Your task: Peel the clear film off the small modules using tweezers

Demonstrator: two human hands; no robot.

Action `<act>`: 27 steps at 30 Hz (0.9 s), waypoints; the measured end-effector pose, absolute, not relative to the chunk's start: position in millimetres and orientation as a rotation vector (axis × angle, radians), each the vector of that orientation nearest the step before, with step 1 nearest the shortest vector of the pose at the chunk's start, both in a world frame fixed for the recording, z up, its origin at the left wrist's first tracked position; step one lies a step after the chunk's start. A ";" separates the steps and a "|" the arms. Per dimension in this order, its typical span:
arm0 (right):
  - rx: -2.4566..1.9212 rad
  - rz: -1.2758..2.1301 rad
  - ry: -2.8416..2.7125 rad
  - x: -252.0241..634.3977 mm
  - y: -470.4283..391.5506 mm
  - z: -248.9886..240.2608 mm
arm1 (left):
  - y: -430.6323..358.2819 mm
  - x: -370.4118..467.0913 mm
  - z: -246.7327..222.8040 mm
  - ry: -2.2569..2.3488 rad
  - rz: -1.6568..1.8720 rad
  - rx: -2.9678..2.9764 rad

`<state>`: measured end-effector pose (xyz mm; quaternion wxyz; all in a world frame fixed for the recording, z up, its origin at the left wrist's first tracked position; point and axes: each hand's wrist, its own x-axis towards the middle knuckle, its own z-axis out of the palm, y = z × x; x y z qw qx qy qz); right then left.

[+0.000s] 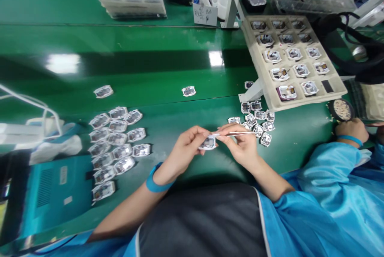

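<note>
Between my two hands is a small white-framed device part (208, 143), gripped by the fingers of my left hand (188, 141) on its left side. My right hand (240, 143) is closed around thin metal tweezers (238, 133); its fingertips meet the top right of the part. The tweezers' shafts point right, past the knuckles. Similar parts (117, 138) lie in several rows on the green table to the left. More of them (251, 119) are grouped just beyond my right hand. A single part (189, 91) lies farther forward.
A beige tray (268, 99) of similar parts leans on a metal stand (253, 90) at the right. A teal box (57, 197) is at the left. Stacked clear trays (132, 9) and a tool holder (205, 15) stand behind. A co-worker's hand (352, 131) is at far right.
</note>
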<state>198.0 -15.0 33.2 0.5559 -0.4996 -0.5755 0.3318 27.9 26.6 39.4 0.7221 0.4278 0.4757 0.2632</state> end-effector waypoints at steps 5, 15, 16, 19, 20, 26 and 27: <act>-1.176 0.711 -1.440 198.5 -15.7 33.3 | 24.5 29.0 39.0 1.050 0.603 0.920; -1.250 0.789 -1.273 197.5 -16.8 27.7 | 27.3 25.1 43.7 0.928 0.580 0.997; -1.245 0.777 -1.288 197.5 -16.8 27.7 | 27.1 25.2 42.8 0.932 0.585 1.008; -1.193 0.725 -1.372 197.6 -16.5 28.0 | 26.3 26.4 39.0 0.950 0.620 1.008; -1.174 0.710 -1.396 197.5 -16.2 27.8 | 26.1 26.9 37.7 0.956 0.637 0.996; -1.158 0.742 -1.361 195.5 -12.6 22.4 | 29.3 28.3 35.2 0.981 0.661 0.925; -1.157 0.741 -1.360 195.8 -11.3 21.2 | 30.3 28.0 35.9 0.981 0.654 0.932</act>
